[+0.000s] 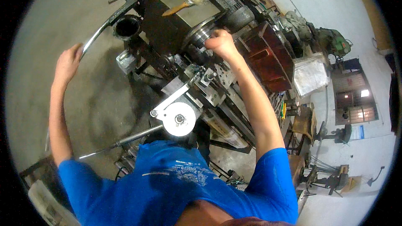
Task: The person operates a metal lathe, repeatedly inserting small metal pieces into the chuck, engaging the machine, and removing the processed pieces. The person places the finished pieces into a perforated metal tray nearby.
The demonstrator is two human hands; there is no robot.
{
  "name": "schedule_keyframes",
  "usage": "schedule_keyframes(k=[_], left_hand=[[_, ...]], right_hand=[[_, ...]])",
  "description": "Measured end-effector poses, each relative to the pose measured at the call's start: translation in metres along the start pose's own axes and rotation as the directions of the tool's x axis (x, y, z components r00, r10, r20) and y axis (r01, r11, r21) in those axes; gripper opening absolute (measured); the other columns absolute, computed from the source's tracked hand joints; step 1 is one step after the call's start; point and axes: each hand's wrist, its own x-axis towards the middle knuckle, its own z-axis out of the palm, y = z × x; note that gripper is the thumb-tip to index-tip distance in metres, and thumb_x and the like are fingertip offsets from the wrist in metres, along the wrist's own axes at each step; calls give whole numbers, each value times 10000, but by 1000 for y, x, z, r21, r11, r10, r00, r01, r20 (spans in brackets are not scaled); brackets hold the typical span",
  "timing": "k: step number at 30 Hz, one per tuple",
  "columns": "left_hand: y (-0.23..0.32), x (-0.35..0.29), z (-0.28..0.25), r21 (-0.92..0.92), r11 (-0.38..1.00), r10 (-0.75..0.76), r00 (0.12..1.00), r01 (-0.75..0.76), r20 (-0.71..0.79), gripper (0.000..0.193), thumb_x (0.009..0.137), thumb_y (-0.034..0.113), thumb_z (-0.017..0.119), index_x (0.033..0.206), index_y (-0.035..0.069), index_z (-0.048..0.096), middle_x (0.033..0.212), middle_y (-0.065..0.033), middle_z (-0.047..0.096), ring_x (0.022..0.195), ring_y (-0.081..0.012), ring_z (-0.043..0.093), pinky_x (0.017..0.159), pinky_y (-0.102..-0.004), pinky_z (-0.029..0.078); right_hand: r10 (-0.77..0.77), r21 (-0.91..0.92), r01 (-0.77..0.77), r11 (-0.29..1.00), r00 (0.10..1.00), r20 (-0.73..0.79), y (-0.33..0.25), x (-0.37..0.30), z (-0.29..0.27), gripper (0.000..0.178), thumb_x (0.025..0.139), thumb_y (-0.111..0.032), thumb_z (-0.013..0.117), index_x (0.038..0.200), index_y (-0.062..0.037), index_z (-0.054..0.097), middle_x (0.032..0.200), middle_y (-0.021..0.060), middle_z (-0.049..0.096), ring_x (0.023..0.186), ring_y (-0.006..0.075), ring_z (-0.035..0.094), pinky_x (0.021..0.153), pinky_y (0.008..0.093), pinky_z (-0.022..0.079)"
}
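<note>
Grey floor [79, 117] below, left grip [68, 63] clasps lever [99, 31]; right grip [221, 44] at chuck [199, 36], hold unclear.

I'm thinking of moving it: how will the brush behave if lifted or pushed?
The brush should feel light, since its handle looks wooden. The pale bristles will probably flex while the handle stays stiff. Pushed handle-first, it might tip off: that end seems to reach the machine top's edge.

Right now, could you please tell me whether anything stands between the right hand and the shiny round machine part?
Nothing visible does: the right hand is at the shiny round machine part, though contact is hard to tell. The brush lies apart, on the machine's flat top.
</note>
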Motion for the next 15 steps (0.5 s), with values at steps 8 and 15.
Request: schedule_keyframes(k=[8,15], left_hand=[[-43,5,4,517,850,49,992,-102,116,250,712,128,539,943,34,558,711,-183,568,699,-339,553,621,-417,443],[-167,123,-16,738,629,309,950,-244,51,128,722,21,466,843,33,505,770,-146,566,642,-327,552,569,-412,446]], right_hand=[[-70,-28,73,997,993,99,6,7,-3,271,550,-191,574,636,47,476,750,171,512,713,270,516,639,334,405],[-43,19,41,999,984,174,15,13,-4,234,556,-190,558,583,23,467,645,134,462,603,210,469,548,334,381]])
